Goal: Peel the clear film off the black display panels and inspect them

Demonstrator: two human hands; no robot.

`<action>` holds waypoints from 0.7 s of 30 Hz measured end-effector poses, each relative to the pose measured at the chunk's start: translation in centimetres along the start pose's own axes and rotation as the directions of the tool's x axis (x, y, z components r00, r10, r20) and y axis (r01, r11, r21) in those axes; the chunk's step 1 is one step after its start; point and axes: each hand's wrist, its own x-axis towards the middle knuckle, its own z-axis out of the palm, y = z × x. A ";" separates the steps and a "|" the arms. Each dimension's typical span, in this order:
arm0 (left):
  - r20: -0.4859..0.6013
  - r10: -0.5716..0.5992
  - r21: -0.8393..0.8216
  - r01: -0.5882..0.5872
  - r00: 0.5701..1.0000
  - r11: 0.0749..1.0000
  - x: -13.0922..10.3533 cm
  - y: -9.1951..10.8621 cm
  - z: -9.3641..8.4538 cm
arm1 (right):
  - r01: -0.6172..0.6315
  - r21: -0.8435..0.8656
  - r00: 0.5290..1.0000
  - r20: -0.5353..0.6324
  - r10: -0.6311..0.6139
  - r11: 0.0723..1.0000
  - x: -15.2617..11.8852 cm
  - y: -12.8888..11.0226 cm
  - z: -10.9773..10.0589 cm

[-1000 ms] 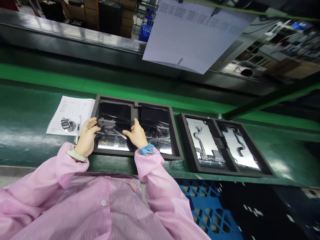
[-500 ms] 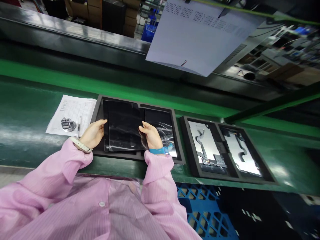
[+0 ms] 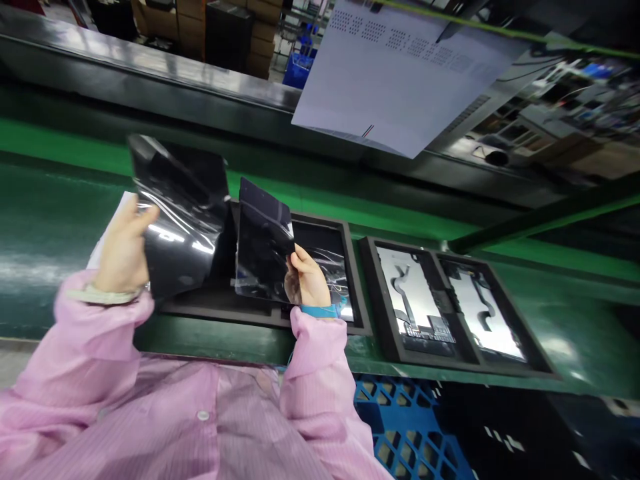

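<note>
My left hand (image 3: 124, 250) grips a glossy black sheet (image 3: 183, 220) by its left edge, tilted up over the left end of a dark foam tray. The sheet is slightly blurred. My right hand (image 3: 307, 277) holds a black panel (image 3: 264, 243) by its right edge, thumb in front, tilted above the middle of the same tray (image 3: 357, 293). The sheet and the panel are apart at the top. In the tray's right compartment lies another dark panel (image 3: 320, 243) with wrinkled clear film, partly behind my right hand.
A second foam tray (image 3: 370, 267) on the right holds two silver units with cables. White paper (image 3: 113, 230) shows behind my left hand. A large white sheet (image 3: 395, 80) hangs above the bench (image 3: 590, 300). Below is a blue plastic crate (image 3: 410, 427).
The black sheet and panel, stacked before, are now separated. My left hand has moved left and up with the sheet; my right hand has tilted the panel upward. The left sheet now hides the gauge.
</note>
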 end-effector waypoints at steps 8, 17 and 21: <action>-0.044 0.077 -0.017 -0.078 0.996 0.997 -1.3 5.6 -3.5 | 0.047 -0.155 0.998 0.041 -0.041 0.987 -0.6 1.5 3.5; 0.284 -0.396 -0.017 0.417 0.873 0.909 -4.2 -0.8 0.3 | 0.220 -0.434 0.950 -0.106 -0.292 0.873 -2.2 -0.6 5.2; 0.303 -0.411 0.057 0.415 0.860 0.908 -5.5 -1.8 0.2 | 0.334 -0.383 0.916 -0.084 -0.393 0.861 -4.0 -4.5 4.1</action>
